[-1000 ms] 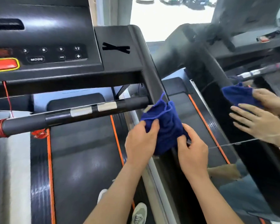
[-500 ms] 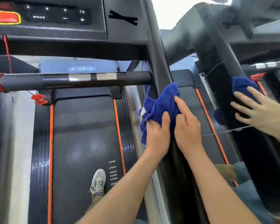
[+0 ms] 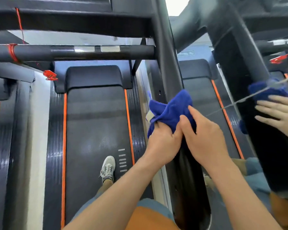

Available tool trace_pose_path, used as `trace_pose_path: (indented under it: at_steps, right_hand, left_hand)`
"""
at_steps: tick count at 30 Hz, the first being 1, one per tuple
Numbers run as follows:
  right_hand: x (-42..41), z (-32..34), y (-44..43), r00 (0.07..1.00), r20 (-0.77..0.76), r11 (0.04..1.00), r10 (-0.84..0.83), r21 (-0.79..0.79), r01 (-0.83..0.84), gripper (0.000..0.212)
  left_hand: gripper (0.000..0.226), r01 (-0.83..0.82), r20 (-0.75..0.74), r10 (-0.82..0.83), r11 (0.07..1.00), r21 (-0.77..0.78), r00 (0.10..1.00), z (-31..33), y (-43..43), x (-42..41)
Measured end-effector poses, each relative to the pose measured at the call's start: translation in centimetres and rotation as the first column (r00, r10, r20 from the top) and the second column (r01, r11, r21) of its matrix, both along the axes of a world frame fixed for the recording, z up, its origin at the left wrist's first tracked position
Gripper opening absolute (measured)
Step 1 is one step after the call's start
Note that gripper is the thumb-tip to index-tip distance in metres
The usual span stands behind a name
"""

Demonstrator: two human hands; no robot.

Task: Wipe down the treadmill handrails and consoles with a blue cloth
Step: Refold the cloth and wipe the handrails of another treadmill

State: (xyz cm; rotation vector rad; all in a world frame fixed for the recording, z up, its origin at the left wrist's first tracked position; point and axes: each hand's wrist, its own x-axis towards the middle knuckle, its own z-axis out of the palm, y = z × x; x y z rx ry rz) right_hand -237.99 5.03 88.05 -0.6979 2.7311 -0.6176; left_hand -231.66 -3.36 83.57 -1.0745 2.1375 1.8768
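Gripping the blue cloth (image 3: 171,110) tight in the curled left hand (image 3: 163,143), right of centre. Clasping it with the right hand (image 3: 204,138) too, pressing it onto the dark handrail (image 3: 188,180).

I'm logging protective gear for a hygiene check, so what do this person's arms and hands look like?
Both arms are bare to the frame edge, no sleeves in view. The left hand and right hand wear no gloves, and no watch, ring or band shows. An orange top shows below.
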Motion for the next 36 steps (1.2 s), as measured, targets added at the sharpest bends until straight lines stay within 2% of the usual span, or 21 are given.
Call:
trace_pose_path:
  at_steps: [2, 4, 6, 8, 10, 12, 15, 18, 21, 23, 25, 27, 30, 33, 35, 36]
  right_hand:
    - [1.0, 0.7, 2.2, 1.000, 0.007, 0.983, -0.002, 0.182, 0.001, 0.052]
    - [1.3, 1.1, 3.0, 0.993, 0.107, 0.982, -0.055, 0.188, 0.034, 0.065]
    - [0.6, 0.9, 2.7, 0.987, 0.148, 0.988, -0.069, 0.148, 0.046, 0.062]
    - [-0.3, 0.5, 1.1, 0.966, 0.249, 0.997, -0.069, 0.058, 0.056, 0.065]
    - [-0.6, 0.2, -0.4, 0.932, 0.361, 0.997, -0.032, -0.053, 0.055, 0.075]
    - [-0.4, -0.5, -0.8, 0.923, 0.385, 0.994, 0.010, -0.103, 0.032, 0.079]
    - [0.7, -0.6, 0.8, 0.891, 0.454, 0.987, 0.014, -0.147, 0.060, 0.083]
    - [2.9, -1.2, 3.6, 0.863, 0.501, 0.984, -0.064, -0.110, 0.137, 0.084]
    - [5.5, -2.1, 5.8, 0.860, 0.492, 0.979, -0.137, -0.065, 0.193, 0.087]
    - [7.3, -2.2, 7.3, 0.853, 0.490, 0.972, -0.179, -0.047, 0.231, 0.088]
    - [8.9, -2.0, 8.9, 0.845, 0.491, 0.961, -0.213, -0.051, 0.272, 0.079]
    - [11.0, -1.7, 10.4, 0.848, 0.466, 0.939, -0.253, -0.094, 0.332, 0.058]
    - [14.9, -1.7, 12.4, 0.865, 0.327, 0.831, -0.381, -0.288, 0.476, 0.022]
    - [17.6, -0.6, 14.2, 0.812, 0.286, 0.683, -0.508, -0.440, 0.582, 0.022]
    - [18.7, 1.4, 14.9, 0.764, 0.327, 0.585, -0.556, -0.500, 0.639, 0.022]
    - [18.9, 2.4, 15.1, 0.768, 0.302, 0.583, -0.565, -0.513, 0.630, 0.018]
  left_hand:
    - [0.063, 0.006, -0.028, -0.009, 0.997, -0.083, 1.000, 0.3, 0.9, 0.8]
    - [0.071, -0.035, -0.078, 0.032, 0.999, -0.035, 0.996, 0.2, 1.3, 1.0]
    - [0.072, -0.093, -0.090, 0.101, 0.992, 0.088, 0.991, -0.3, 0.9, 0.4]
    - [0.063, -0.176, -0.078, 0.196, 0.960, 0.217, 0.977, -0.6, 0.5, -0.3]
    - [0.050, -0.233, -0.131, 0.275, 0.935, 0.266, 0.952, -0.8, 1.2, -0.4]
    - [0.037, -0.253, -0.219, 0.312, 0.932, 0.261, 0.925, -0.7, 2.5, 0.3]
    - [0.044, -0.236, -0.318, 0.315, 0.935, 0.264, 0.894, -0.9, 4.8, 2.3]
    - [0.053, -0.194, -0.369, 0.274, 0.951, 0.239, 0.888, -1.0, 6.8, 4.4]
    - [0.058, -0.164, -0.334, 0.236, 0.960, 0.229, 0.912, -1.2, 8.6, 6.8]
    - [0.060, -0.091, -0.287, 0.149, 0.974, 0.209, 0.946, -1.3, 9.6, 8.6]
    - [0.054, -0.019, -0.234, 0.061, 0.983, 0.181, 0.970, -1.3, 10.3, 10.0]
    - [0.060, 0.086, -0.148, -0.070, 0.990, 0.108, 0.987, -0.7, 10.9, 11.7]
    - [0.061, 0.257, -0.099, -0.261, 0.965, -0.047, 0.960, 0.6, 10.9, 14.8]
    - [0.059, 0.308, -0.178, -0.318, 0.948, -0.083, 0.931, 1.7, 9.8, 17.0]
    - [0.074, 0.258, -0.278, -0.256, 0.966, -0.029, 0.926, 2.8, 9.0, 18.2]
    - [0.079, 0.239, -0.325, -0.237, 0.970, -0.035, 0.916, 3.5, 8.7, 18.7]
